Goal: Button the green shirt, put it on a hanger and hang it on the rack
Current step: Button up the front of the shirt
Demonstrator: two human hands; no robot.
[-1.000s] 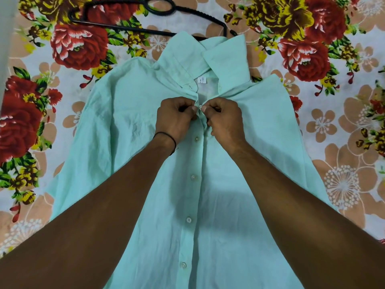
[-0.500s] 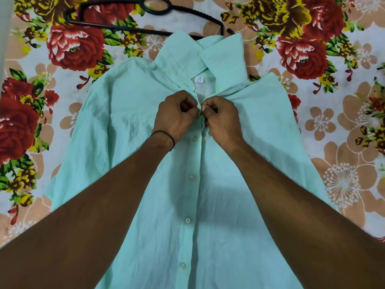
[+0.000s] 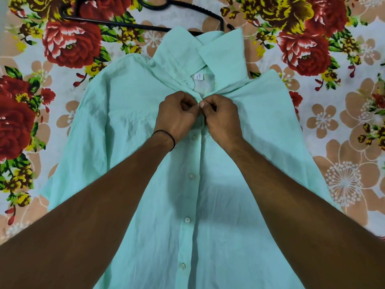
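**Green shirt, top button in hand just below the collar**

Green shirt [image 3: 116, 122], a pale mint button-front of thin creased cloth, lies flat and face up on a flowered bedsheet [image 3: 333, 122], its spread collar [image 3: 225, 53] at the far end from the person. Both hands meet just below the collar, on the front opening. The left hand [image 3: 177, 115], with a thin black wristband [image 3: 164, 134], has its fingers curled and pinches one edge of the cloth. The right hand [image 3: 223, 119], touching it, pinches the other edge. The button itself is hidden between the fingertips, so I cannot tell whether it is through its hole.

Below the collar, the row of small white buttons [image 3: 191, 176] runs straight towards the person, and those in view look fastened. This is probably the last one.

A black plastic hanger [image 3: 116, 24] lies just beyond the collar, its bar crosswise to the button row and one end tucked under the cloth. It sits directly past both hands, slightly nearer the left. No rack is in view.
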